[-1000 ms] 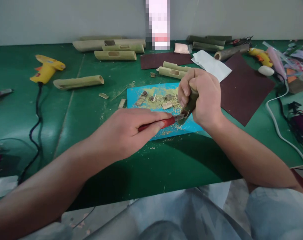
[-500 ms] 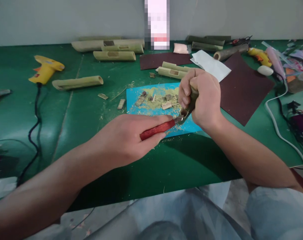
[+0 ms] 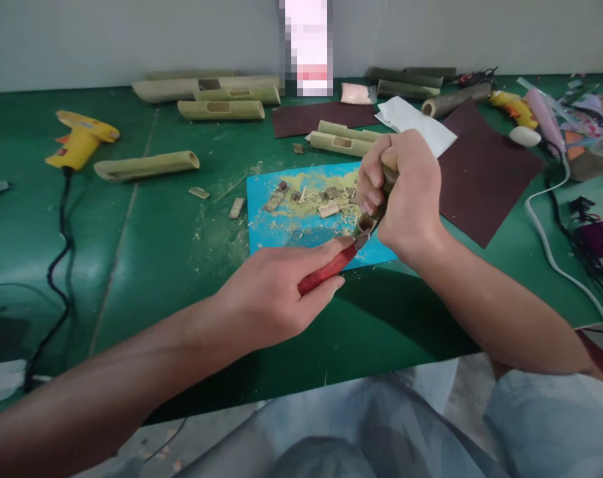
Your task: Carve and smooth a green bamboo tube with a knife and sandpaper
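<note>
Hands [image 3: 276,292] hold a red-handled knife [image 3: 328,269] and dull-green, notched bamboo [image 3: 376,215].

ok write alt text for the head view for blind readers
Left hand holding a red-handled tool, its metal tip at a bamboo tube in the right hand, over a blue mat strewn with shavings on a green table.

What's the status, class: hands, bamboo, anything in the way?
Left hand gripping red-handled tool. Right hand holding bamboo piece, tip at its cut opening. Shavings on blue mat beneath, none blocking tool.
</note>
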Tool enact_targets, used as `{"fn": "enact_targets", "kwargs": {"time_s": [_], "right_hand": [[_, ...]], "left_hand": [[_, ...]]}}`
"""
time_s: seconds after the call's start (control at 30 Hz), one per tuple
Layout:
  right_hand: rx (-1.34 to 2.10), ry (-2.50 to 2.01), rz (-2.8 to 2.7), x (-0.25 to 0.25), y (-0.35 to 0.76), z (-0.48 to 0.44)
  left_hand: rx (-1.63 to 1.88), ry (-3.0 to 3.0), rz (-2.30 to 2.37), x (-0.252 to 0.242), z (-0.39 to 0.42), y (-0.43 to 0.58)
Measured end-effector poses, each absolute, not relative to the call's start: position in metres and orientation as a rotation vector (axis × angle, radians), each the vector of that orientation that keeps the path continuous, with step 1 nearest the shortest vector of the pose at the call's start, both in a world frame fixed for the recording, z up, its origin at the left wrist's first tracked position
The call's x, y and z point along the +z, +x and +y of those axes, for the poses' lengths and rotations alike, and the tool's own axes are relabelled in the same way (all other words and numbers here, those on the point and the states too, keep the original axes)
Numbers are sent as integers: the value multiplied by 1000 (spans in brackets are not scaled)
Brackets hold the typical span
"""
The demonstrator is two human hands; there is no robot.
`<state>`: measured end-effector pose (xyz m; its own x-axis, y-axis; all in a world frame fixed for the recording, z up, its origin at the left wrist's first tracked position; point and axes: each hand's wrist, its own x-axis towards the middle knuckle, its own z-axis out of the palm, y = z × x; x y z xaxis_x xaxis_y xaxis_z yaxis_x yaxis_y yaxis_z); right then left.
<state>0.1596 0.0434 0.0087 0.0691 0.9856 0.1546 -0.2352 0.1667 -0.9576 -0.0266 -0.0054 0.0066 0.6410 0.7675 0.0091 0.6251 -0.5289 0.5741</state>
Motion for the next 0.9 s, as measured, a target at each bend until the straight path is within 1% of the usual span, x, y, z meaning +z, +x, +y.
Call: {"fn": "enact_targets", "kwargs": {"time_s": [0.23,0.33,0.47,0.6,0.77,0.9], "right_hand": [[1217,-969,-1142,8,167,51],[1237,-990,-1228,9,170,53],[1267,-950,-1258,9,171,52],[1286,-910,-1259,11,169,51],[1262,-1061,-1281,13,166,47],[1186,-1072,-1260,12,162,42]], "left_hand": [[273,2119,1023,13,23,-31],[300,2116,1064,17,32,-36],[377,2179,1174,26,27,-38],[327,2315,1150,33,19,-39],[341,2480,1148,33,18,-44],[301,2624,1213,29,13,-44]]}}
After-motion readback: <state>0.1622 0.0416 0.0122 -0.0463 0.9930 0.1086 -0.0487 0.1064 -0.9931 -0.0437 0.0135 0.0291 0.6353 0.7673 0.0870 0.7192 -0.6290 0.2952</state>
